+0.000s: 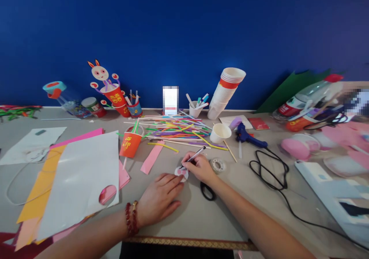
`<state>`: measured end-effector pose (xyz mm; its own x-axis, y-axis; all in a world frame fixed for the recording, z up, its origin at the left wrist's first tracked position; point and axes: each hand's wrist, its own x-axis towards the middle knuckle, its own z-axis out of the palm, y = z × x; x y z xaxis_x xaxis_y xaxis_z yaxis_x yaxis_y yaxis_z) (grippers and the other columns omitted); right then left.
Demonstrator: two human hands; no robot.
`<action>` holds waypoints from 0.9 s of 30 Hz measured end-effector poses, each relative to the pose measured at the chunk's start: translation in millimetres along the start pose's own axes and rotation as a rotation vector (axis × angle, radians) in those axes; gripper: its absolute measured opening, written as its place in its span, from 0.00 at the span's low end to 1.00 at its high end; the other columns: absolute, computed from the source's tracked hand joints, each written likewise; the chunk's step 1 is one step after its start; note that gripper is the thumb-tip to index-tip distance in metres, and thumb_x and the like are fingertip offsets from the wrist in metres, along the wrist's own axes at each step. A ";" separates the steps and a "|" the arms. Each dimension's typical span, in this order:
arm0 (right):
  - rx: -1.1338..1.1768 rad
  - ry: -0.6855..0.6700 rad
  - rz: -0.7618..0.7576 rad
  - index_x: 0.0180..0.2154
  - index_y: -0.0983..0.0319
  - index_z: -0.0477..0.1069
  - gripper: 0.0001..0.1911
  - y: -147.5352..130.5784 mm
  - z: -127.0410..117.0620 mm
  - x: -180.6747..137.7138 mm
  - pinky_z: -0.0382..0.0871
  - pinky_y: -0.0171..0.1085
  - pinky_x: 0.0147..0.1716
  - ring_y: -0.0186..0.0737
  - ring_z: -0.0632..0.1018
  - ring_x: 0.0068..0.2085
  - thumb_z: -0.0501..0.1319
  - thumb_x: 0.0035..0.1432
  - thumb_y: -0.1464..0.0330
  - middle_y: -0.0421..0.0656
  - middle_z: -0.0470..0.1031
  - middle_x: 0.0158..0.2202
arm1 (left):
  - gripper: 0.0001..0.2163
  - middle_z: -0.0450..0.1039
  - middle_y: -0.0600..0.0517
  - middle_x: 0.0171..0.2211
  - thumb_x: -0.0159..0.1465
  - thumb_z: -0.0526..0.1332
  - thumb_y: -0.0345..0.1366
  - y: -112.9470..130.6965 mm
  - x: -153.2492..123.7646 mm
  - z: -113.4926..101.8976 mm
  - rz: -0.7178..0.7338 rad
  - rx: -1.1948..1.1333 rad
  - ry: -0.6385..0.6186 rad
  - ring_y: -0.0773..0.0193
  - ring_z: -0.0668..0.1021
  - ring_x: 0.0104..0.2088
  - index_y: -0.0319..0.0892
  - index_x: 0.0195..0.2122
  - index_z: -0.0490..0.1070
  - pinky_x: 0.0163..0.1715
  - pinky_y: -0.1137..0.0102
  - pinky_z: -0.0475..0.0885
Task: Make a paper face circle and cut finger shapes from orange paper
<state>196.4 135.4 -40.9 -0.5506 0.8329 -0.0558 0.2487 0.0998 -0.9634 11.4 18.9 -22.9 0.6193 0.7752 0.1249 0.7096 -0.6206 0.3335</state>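
Note:
A small round white paper disc (179, 172) with pink patches lies on the table near its front middle. My right hand (198, 167) is closed around a slim pen (196, 154), its tip down at the disc. My left hand (161, 198) lies flat with fingers stretched, the fingertips touching the disc's lower left edge. Beside my right wrist are a clear tape roll (218, 165) and a black loop (208, 191), which looks like a scissors handle, partly hidden. A pink paper strip (152, 158) lies to the upper left of the disc.
Coloured pipe cleaners (175, 128) spread across the back. A white paper cup (220, 133) stands before a leaning cup stack (225, 93). At right are a blue glue gun (248, 136), its black cord (268, 178) and a power strip (323, 189). Paper sheets (83, 174) and a red cup (130, 144) occupy the left.

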 end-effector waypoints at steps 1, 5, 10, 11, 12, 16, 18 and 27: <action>-0.012 -0.009 0.003 0.28 0.61 0.71 0.05 0.3 0.2 0.2 0.61 0.30 0.22 0.33 0.70 0.22 0.61 0.53 0.66 0.36 0.69 0.21 | 0.21 0.64 0.43 0.61 0.66 0.56 0.39 -0.5 0.0 0.0 -0.001 -0.010 0.005 0.52 0.68 0.58 0.41 0.60 0.61 0.57 0.55 0.64; -0.059 -0.007 -0.005 0.28 0.61 0.72 0.06 -0.7 0.3 1.0 0.60 0.30 0.22 0.33 0.70 0.22 0.60 0.54 0.66 0.36 0.70 0.21 | 0.21 0.63 0.44 0.62 0.66 0.56 0.39 -2.1 -0.4 1.3 -0.007 -0.033 0.005 0.52 0.68 0.57 0.43 0.60 0.62 0.56 0.55 0.64; -0.095 -0.012 -0.014 0.29 0.61 0.72 0.05 0.1 0.6 0.4 0.60 0.30 0.22 0.33 0.71 0.23 0.60 0.55 0.67 0.37 0.71 0.22 | 0.20 0.63 0.45 0.62 0.66 0.56 0.39 -2.0 -0.3 1.5 -0.021 -0.034 -0.002 0.53 0.67 0.58 0.42 0.59 0.62 0.57 0.56 0.63; -0.097 -0.015 -0.014 0.29 0.61 0.72 0.05 0.5 0.7 0.2 0.61 0.30 0.22 0.33 0.71 0.23 0.60 0.55 0.67 0.37 0.72 0.22 | 0.20 0.63 0.45 0.62 0.66 0.56 0.39 -1.8 -0.1 1.2 -0.021 -0.033 -0.001 0.53 0.67 0.58 0.42 0.59 0.62 0.57 0.56 0.63; -0.099 -0.019 -0.013 0.29 0.61 0.72 0.05 0.8 0.9 0.1 0.61 0.30 0.23 0.33 0.72 0.23 0.60 0.55 0.67 0.37 0.72 0.22 | 0.20 0.63 0.45 0.62 0.66 0.56 0.39 -1.7 0.0 0.8 -0.019 -0.033 0.001 0.53 0.67 0.58 0.42 0.59 0.62 0.57 0.56 0.63; -0.116 -0.029 -0.009 0.30 0.61 0.72 0.05 1.4 1.2 0.2 0.63 0.30 0.23 0.33 0.73 0.24 0.60 0.56 0.67 0.37 0.74 0.24 | 0.21 0.63 0.44 0.62 0.66 0.56 0.38 -1.6 0.0 0.2 -0.015 -0.038 0.007 0.53 0.67 0.58 0.43 0.60 0.62 0.56 0.55 0.64; -0.126 -0.031 -0.008 0.30 0.61 0.72 0.05 1.2 1.2 0.4 0.62 0.29 0.23 0.33 0.73 0.24 0.60 0.56 0.68 0.37 0.74 0.23 | 0.21 0.64 0.44 0.61 0.66 0.56 0.38 -1.5 -0.1 0.3 -0.016 -0.035 0.009 0.52 0.68 0.57 0.43 0.60 0.62 0.56 0.55 0.64; -0.152 -0.035 -0.008 0.30 0.61 0.72 0.05 1.7 1.0 0.6 0.63 0.30 0.23 0.34 0.74 0.24 0.60 0.56 0.67 0.37 0.74 0.24 | 0.20 0.62 0.46 0.63 0.66 0.55 0.39 -0.2 -0.1 -0.2 -0.027 -0.017 -0.007 0.53 0.67 0.58 0.41 0.59 0.62 0.58 0.57 0.62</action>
<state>195.7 135.6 -42.8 -0.5796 0.8127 -0.0597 0.3604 0.1899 -0.9133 11.1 19.0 -22.8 0.6022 0.7908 0.1093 0.7205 -0.5973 0.3523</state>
